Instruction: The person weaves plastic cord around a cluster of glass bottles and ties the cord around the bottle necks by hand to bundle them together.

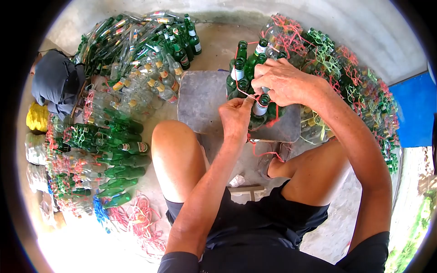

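Note:
Several green bottles (pixel 237 73) stand upright in a tight group on a low grey board (pixel 198 100). Pink string (pixel 243 91) runs round their necks, and a red end hangs down at the board's front edge. My left hand (pixel 236 119) is at the near left side of the group, its thumb and finger pinched on the string beside a bottle neck. Over the right part of the group, my right hand (pixel 282 82) has its fingers bent down among the necks. The fingertips are partly hidden, so what they hold cannot be made out.
Loose bottles (pixel 123 41) lie piled at the back left. Rows of green bottles (pixel 120 159) lie at the left, above tangled pink string (pixel 141 223). String-tied bottle bundles (pixel 350 82) line the right wall. Dark cloth (pixel 57 79) rests at the far left.

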`<state>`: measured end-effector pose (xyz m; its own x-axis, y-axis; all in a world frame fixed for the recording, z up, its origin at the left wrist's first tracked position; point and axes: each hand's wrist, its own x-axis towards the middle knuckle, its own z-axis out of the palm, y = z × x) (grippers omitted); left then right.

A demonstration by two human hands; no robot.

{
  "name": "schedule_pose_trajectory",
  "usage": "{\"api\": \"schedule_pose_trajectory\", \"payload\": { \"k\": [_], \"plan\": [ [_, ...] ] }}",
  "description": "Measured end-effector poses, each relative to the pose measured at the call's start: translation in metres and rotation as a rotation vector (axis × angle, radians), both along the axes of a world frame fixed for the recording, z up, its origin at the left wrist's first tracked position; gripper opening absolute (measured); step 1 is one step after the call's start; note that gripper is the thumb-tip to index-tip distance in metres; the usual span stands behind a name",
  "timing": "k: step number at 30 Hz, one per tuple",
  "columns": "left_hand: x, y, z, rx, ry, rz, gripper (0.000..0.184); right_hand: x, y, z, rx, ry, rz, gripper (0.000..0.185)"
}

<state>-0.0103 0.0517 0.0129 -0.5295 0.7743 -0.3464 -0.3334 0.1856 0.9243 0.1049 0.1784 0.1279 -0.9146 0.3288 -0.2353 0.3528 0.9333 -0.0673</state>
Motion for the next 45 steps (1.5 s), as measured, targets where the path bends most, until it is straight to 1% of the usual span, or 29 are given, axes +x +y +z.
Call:
{"api": "schedule_pose_trajectory", "payload": {
  "k": [2,4,7,9,12,16,17,19,22,26,28,34,36,38,39,40,43,45],
  "plan": [
    [0.001,-0.001,0.005,0.019,-0.016,-0.004,0.024,0.0,0.004,-0.003,0.031,0.023,0.032,0.018],
    [0.002,0.001,-0.002,0.05,-0.031,-0.013,0.024,0.002,0.007,-0.002,0.062,0.063,0.063,0.012],
    [0.001,0.002,-0.006,0.088,-0.004,-0.036,0.023,0.006,0.01,0.001,0.102,0.146,0.104,0.007],
    [0.0,0.002,-0.005,0.103,0.011,-0.056,0.022,0.009,0.01,0.002,0.122,0.201,0.123,0.007],
    [0.001,0.001,-0.004,0.126,-0.002,-0.071,0.022,0.011,0.011,0.012,0.133,0.144,0.065,0.006],
    [0.003,0.004,-0.011,0.171,0.012,-0.057,0.023,0.011,0.013,0.014,0.203,0.096,0.024,0.015],
    [0.003,0.003,-0.012,0.177,0.024,-0.058,0.023,0.012,0.014,0.013,0.19,0.114,0.017,0.013],
    [0.003,0.003,-0.012,0.186,0.053,-0.053,0.026,0.013,0.016,0.011,0.165,0.151,0.004,0.015],
    [0.003,0.002,-0.009,0.19,0.094,-0.061,0.026,0.013,0.02,0.008,0.247,0.063,0.001,0.011],
    [0.007,0.003,-0.009,0.214,0.098,-0.03,0.026,0.015,0.024,0.003,0.309,0.068,0.025,0.006],
    [0.008,0.005,-0.014,0.233,0.115,-0.027,0.026,0.015,0.024,0.002,0.344,0.078,0.041,0.009],
    [0.009,0.004,-0.012,0.219,0.165,-0.036,0.025,0.013,0.026,0.012,0.28,-0.046,-0.069,0.013],
    [0.01,0.005,-0.013,0.224,0.161,-0.041,0.025,0.024,0.046,-0.014,0.682,-0.141,0.218,0.011],
    [0.01,0.005,-0.015,0.232,0.149,-0.054,0.025,0.025,0.052,-0.02,0.713,-0.113,0.275,0.006],
    [0.011,0.006,-0.016,0.24,0.144,-0.046,0.025,0.02,0.05,-0.013,0.543,-0.038,0.185,0.005],
    [0.013,0.008,-0.017,0.247,0.138,-0.038,0.025,0.016,0.048,-0.008,0.372,0.035,0.094,0.007],
    [0.013,0.007,-0.016,0.246,0.126,-0.053,0.024,0.009,0.049,-0.004,0.496,-0.06,0.203,0.006],
    [0.014,0.008,-0.015,0.257,0.104,-0.052,0.024,0.005,0.05,-0.004,0.485,-0.081,0.194,0.004]
  ]
}}
